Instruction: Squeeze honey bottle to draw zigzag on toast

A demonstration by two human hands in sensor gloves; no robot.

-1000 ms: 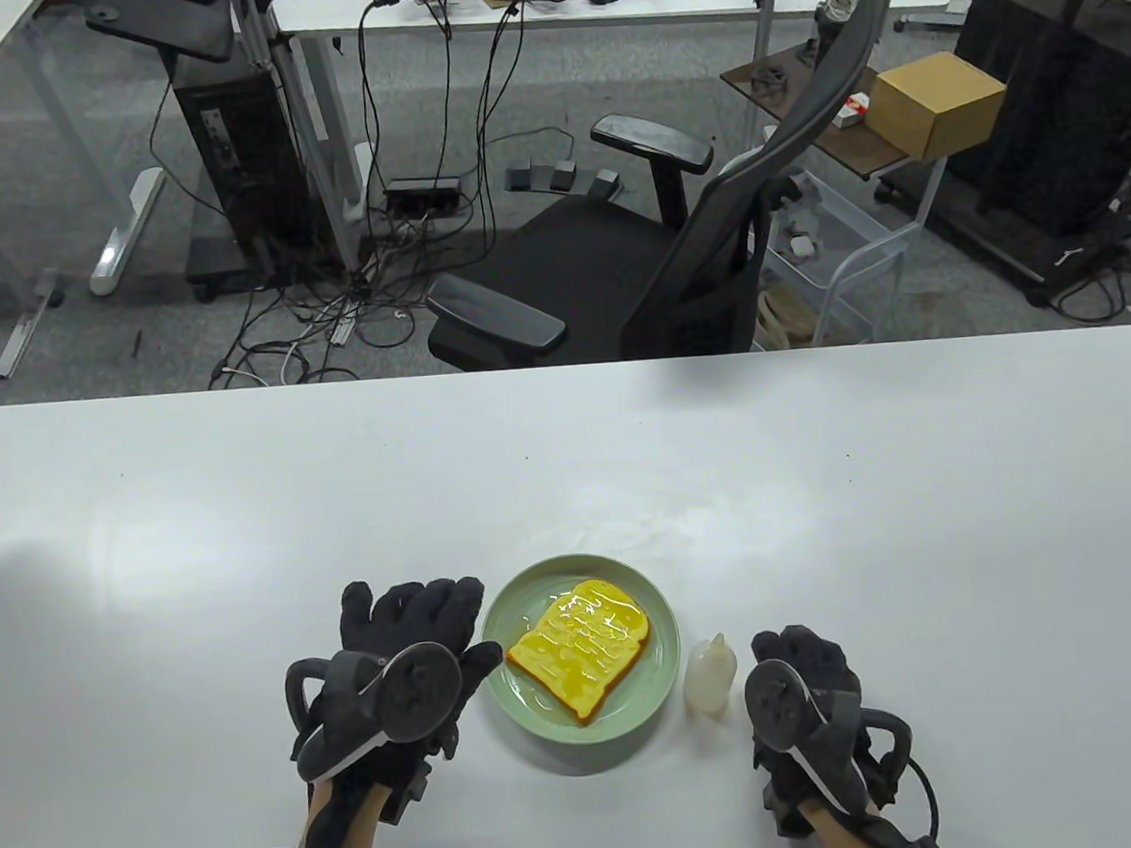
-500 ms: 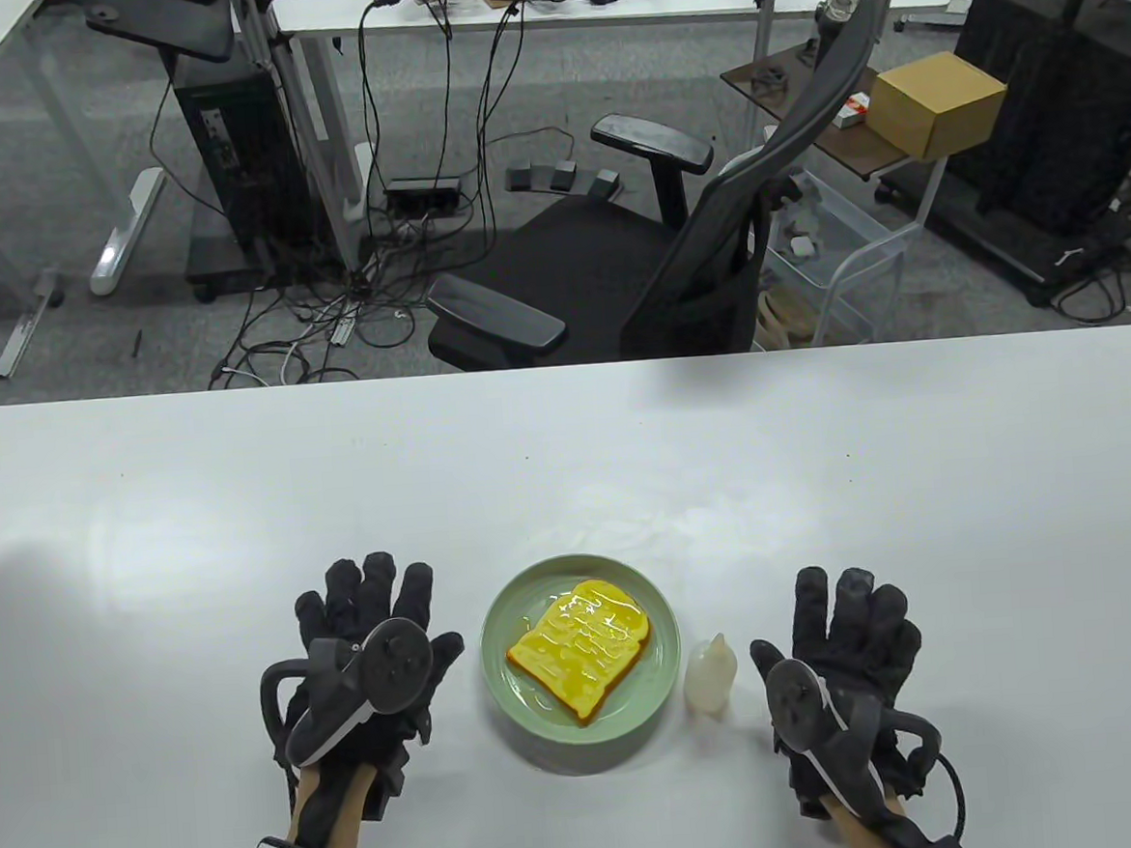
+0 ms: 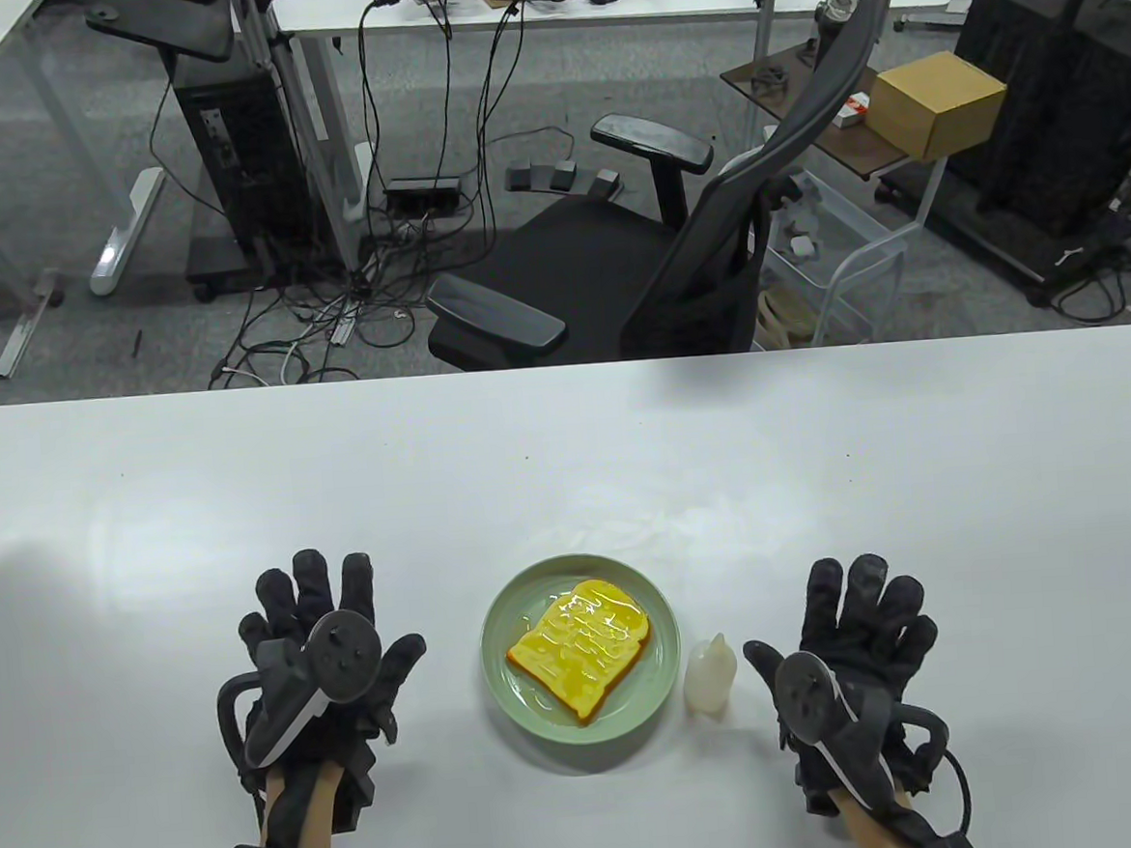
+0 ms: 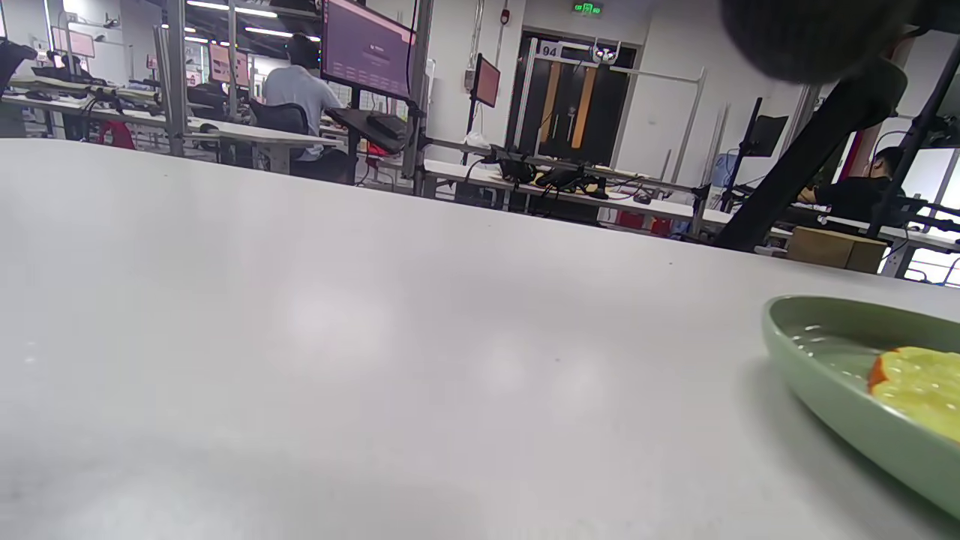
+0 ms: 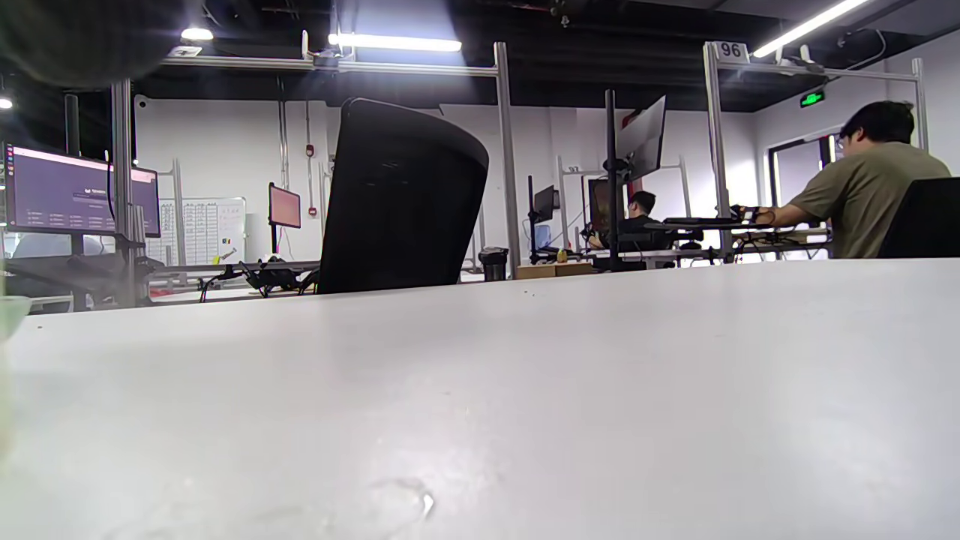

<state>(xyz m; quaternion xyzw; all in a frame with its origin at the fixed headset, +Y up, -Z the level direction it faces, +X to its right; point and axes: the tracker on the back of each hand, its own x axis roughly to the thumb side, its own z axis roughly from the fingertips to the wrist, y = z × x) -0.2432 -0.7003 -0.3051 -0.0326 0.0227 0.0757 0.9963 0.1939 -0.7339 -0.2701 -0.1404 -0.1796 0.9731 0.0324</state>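
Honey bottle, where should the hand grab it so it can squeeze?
Grab the honey bottle around its wide, soft belly, not the thin pointed tip. It stands on the table right of the plate, and the open right hand lies just right of it. So coming in from the right seems best, away from the plate.

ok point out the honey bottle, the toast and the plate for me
honey bottle (image 3: 711, 677), table view, middle of its pale body
toast (image 3: 581, 647), table view, centre of the glazed top
plate (image 3: 513, 701), table view, bare green rim at lower left
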